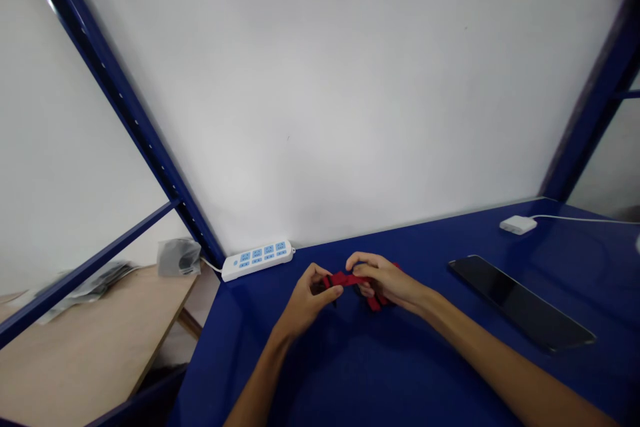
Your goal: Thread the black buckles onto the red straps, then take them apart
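A red strap [345, 279] with dark parts at its left end stretches between my two hands above the blue shelf. My left hand [311, 293] pinches that left end between thumb and fingers. Further right, my right hand [383, 278] has its fingers curled round the strap. More of the red material hangs below and behind the right hand, partly hidden by it. The dark pieces are too small to make out.
A white power strip [257, 260] lies at the back left of the blue shelf [360, 373]. To the right are a black smartphone [520, 300] and a white charger [518, 224] with a cable. A wooden table [90, 353] with grey plastic bags [179, 257] stands left, beyond a blue post [135, 113].
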The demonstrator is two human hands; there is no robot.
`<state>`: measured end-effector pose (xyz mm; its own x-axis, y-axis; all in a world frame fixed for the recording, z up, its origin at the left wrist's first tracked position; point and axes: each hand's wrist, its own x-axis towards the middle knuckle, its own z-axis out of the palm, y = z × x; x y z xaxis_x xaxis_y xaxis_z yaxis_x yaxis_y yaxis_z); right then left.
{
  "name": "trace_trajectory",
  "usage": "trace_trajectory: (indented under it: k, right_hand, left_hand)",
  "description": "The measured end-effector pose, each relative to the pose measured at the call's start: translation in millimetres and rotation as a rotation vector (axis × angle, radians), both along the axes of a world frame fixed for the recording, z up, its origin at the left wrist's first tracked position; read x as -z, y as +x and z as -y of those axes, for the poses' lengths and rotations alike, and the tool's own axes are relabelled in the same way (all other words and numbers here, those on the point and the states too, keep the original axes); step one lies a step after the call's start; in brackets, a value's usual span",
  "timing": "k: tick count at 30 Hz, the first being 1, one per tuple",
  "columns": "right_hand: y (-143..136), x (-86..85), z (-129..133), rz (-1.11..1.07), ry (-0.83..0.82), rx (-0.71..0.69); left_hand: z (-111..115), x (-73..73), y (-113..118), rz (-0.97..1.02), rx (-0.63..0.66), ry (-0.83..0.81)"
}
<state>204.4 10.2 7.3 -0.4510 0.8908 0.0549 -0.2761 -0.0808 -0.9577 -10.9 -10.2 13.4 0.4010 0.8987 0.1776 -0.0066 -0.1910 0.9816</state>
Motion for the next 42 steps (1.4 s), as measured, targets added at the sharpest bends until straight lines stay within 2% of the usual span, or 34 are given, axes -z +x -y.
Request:
trace_trajectory:
  k: [8,12,18,22,26,29,32,36,39,42]
  right_hand:
    - [-7,3.0,10,0.356,0.076,-0.073]
    - [-8,3.3,10,0.348,0.116,-0.081]
    - [-5,-7.3,11,0.303,0.149,-0.031]
    - [-4,-7.2,10,0.318,0.136,-0.061]
    - [1,-12.6,7,0.391,0.182,-0.067]
    - [11,-19.7,11,0.515,0.25,-0.032]
    - [24,-17.0,30,0.626,0.352,0.06]
    - [44,1.8,66,0.922,0.444,0.242]
    - [53,12.0,84,1.102,0.554,0.362]
    - [56,19.0,87,1.234,0.705,0.441]
  left_hand:
    - [5,-2.2,2,-0.045,0.038,0.067]
    - [6,-3.0,4,-0.076,0.03,0.103]
    - [8,-4.8,5,-0.198,-0.044,0.163]
    - [6,-5.2,2,-0.167,-0.012,0.092]
    - [-1,-2.7,-5,-0.041,0.158,-0.072]
    - [-4,2.6,-4,0.018,0.206,-0.152]
    - [3,10.7,7,-0.033,0.223,-0.156]
    - [24,21.7,32,-0.194,0.239,-0.021]
    - [37,27.4,45,-0.383,0.145,0.198]
    - [41,32.9,49,-0.531,0.061,0.383]
